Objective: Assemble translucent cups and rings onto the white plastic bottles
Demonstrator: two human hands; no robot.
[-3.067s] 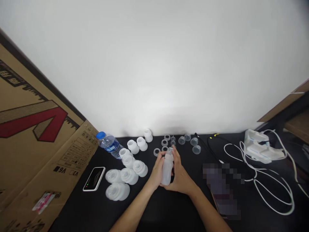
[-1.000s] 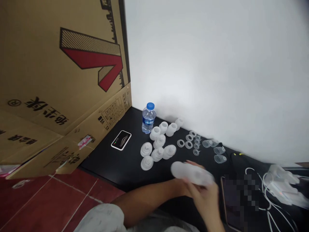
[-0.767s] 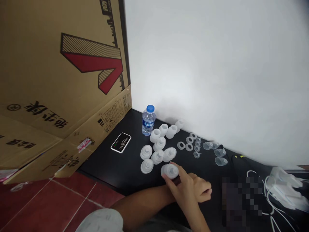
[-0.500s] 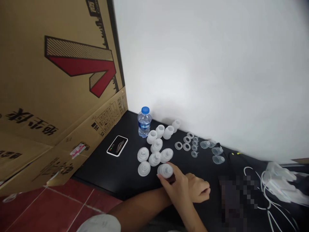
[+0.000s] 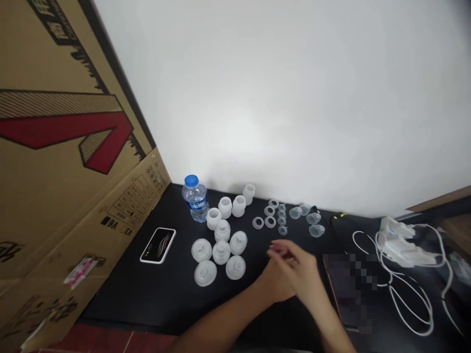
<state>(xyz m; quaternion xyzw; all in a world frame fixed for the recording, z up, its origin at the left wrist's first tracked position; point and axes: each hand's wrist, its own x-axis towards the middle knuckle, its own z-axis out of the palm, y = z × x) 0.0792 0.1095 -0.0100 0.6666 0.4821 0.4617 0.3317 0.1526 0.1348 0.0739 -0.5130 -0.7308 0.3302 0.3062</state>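
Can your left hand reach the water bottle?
Probably yes, but the left hand would likely have to go over or around the white plastic parts standing between it and the water bottle.

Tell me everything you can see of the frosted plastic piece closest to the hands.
The frosted plastic piece looks like milky, translucent plastic. Its wide round flared end faces up, with a smaller ring at its centre; its lower part is hidden. It rests on the black tabletop at the front edge of a cluster, beside a similar frosted piece. Whether they touch is hard to tell. The left hand is close to its right but not touching it.
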